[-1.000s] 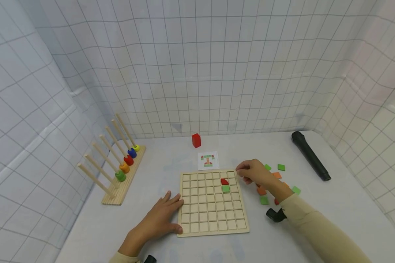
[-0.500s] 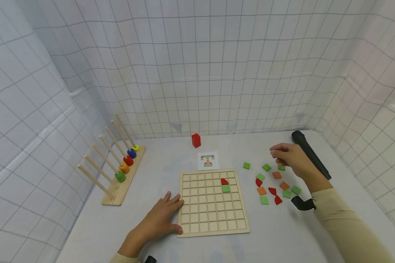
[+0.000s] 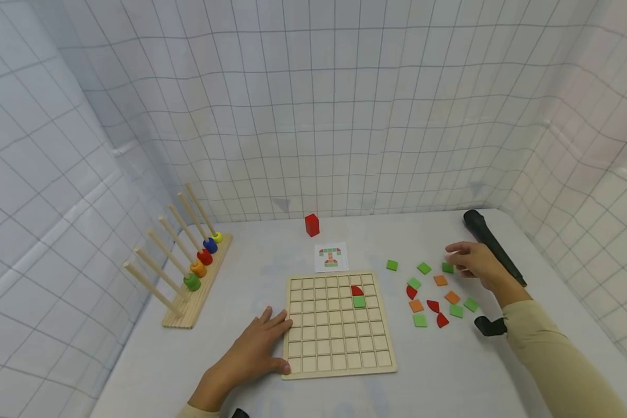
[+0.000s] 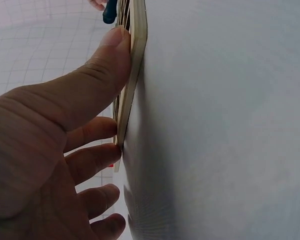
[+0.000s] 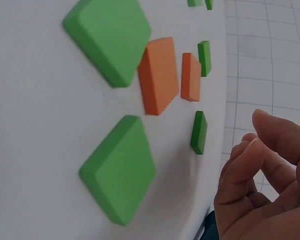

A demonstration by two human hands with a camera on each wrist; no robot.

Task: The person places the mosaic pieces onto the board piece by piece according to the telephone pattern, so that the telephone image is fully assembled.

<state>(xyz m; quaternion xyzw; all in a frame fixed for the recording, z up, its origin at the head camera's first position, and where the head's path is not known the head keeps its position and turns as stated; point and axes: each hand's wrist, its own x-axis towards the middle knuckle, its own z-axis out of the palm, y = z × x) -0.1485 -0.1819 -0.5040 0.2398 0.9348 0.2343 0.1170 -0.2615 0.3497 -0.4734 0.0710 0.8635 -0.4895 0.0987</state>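
Observation:
A wooden grid board lies on the table, with a red quarter-circle tile directly above a light green square tile in its cells. My left hand rests along the board's left edge, its thumb and fingertips touching the rim. Over the loose tiles on the right hovers my right hand, fingers loosely bent and holding nothing. Nearest to it is a dark green square tile, standing below the fingertips and apart from them in the right wrist view.
Several green, orange and red tiles lie scattered right of the board. Behind it are a pattern card and a red block. A peg stand with coloured beads stands left; a black microphone-like object lies far right.
My right hand has moved from the board's upper right corner to the right, then slightly lower over the dark green tile. The left hand has stayed on the board's edge.

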